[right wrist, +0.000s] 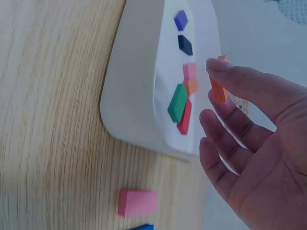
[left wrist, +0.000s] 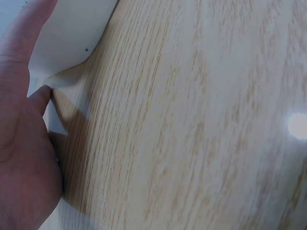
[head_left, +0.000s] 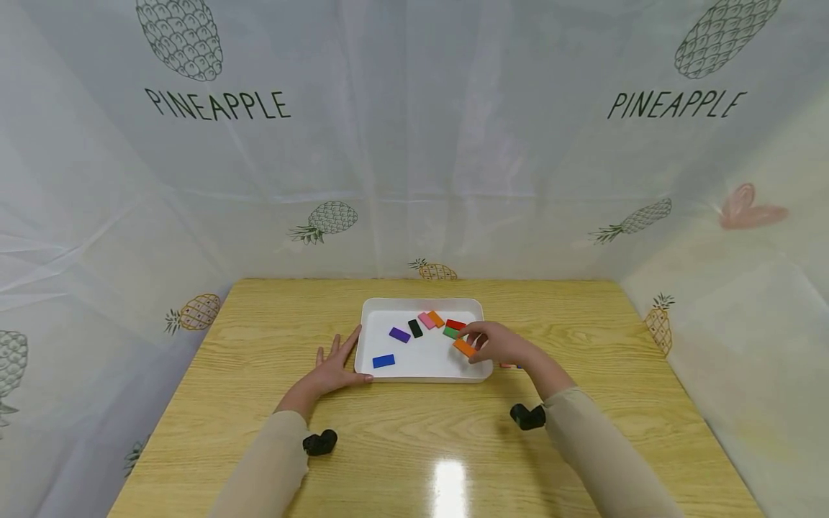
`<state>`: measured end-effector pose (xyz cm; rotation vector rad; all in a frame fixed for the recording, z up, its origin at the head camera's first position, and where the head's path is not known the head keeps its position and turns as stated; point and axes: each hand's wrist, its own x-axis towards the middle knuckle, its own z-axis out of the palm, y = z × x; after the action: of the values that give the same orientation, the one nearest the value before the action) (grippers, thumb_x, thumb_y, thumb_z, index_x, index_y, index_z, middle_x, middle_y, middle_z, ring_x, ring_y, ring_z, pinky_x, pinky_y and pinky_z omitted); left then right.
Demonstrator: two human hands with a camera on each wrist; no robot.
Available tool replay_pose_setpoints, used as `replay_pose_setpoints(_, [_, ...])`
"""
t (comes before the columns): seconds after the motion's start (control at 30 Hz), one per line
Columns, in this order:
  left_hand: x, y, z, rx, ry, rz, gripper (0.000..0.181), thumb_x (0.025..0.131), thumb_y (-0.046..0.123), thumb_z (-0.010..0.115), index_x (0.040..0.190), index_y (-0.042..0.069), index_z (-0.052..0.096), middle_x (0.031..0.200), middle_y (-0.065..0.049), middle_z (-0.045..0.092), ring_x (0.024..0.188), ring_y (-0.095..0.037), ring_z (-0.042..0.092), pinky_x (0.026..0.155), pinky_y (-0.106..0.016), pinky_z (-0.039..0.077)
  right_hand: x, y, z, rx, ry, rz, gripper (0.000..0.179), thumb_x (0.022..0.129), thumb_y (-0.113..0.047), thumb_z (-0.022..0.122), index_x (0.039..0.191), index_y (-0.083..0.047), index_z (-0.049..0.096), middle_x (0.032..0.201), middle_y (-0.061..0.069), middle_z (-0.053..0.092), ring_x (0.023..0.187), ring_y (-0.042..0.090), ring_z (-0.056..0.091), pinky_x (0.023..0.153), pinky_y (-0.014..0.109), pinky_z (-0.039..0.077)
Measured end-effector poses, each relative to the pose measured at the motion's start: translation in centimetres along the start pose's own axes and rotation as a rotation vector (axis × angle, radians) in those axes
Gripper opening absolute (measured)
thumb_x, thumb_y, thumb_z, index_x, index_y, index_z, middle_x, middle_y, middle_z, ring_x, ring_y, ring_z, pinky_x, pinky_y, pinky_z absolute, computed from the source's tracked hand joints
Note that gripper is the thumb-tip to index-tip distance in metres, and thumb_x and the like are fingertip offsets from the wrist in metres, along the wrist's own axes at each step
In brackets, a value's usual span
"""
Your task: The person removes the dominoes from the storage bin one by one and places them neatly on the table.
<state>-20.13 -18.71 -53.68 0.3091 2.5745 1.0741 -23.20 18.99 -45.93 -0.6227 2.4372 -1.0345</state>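
A white tray (head_left: 414, 376) stands on the wooden table with several coloured blocks in it. My right hand (head_left: 495, 342) pinches an orange block (head_left: 464, 348) between thumb and fingers, over the tray's right end. Close by that hand lie a green block (right wrist: 178, 103) and a red block (head_left: 456, 324), touching each other. My left hand (head_left: 332, 370) is spread at the tray's left end, thumb along its near corner and fingers by the left side. Inside are also a blue block (head_left: 383, 361), a purple block (head_left: 399, 335) and a black block (head_left: 415, 329).
Toward the tray's far side, a pink block (head_left: 426, 321) and a second orange block (head_left: 436, 319) lie together. Outside the right end, another pink block (right wrist: 138, 202) and another blue block (right wrist: 142, 227) rest on the table (head_left: 285, 302). A pineapple-print curtain (head_left: 414, 158) surrounds the back and sides.
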Motion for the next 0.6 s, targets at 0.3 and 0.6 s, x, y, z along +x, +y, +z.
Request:
replay_pose_setpoints(0.3, [0.1, -0.2, 0.0, 0.002, -0.001, -0.006, 0.116, 0.076, 0.053, 0.079, 0.158, 0.03, 0.0, 0.162, -0.014, 0.006, 0.145, -0.037, -0.013, 0.106, -0.061, -0.018, -1.1, 1.2, -0.7, 0.031, 0.084, 0.033, 0.046, 0.081, 0.0, 0.076, 0.125, -0.001, 0.061, 0.1, 0.007, 0.059, 0.09, 0.024, 0.056, 0.08, 0.037, 0.049])
replay_pose_setpoints(0.6, [0.1, 0.0, 0.1, 0.021, -0.003, -0.015, 0.117, 0.075, 0.054, 0.079, 0.158, 0.029, 0.0, 0.162, -0.015, 0.006, 0.145, -0.037, -0.013, 0.106, -0.061, -0.018, -2.3, 2.7, -1.1, 0.062, 0.16, 0.082, 0.047, 0.082, -0.002, 0.076, 0.126, -0.004, 0.061, 0.102, 0.008, 0.059, 0.093, 0.026, 0.056, 0.079, 0.038, 0.049])
